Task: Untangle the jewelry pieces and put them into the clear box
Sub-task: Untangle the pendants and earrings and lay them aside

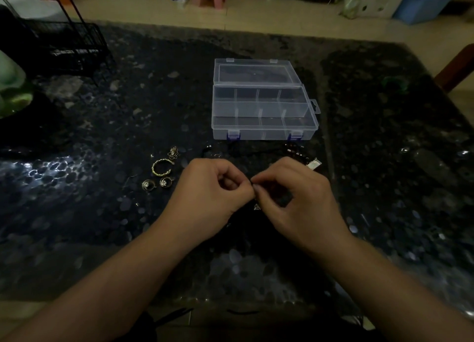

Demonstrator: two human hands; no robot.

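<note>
1. Presently, your left hand (213,195) and right hand (295,198) meet fingertip to fingertip above the dark table (102,226), both with fingers curled, pinching a thin dark jewelry strand (252,184) between them; the strand is too dim to identify further.
2. A small silver charm (257,207) shows just below the pinch.
3. To your left lie a gold twisted hoop (161,167), two small gold rings (156,184) and a gold chain cluster (173,152), apart from each other.
4. To your right, dark red beads (295,150) and a silver rectangular pendant (314,164) lie beside your right hand.
5. Beyond the hands, the clear box (264,116) stands open, lid back; its divided compartments appear to hold nothing.
</note>
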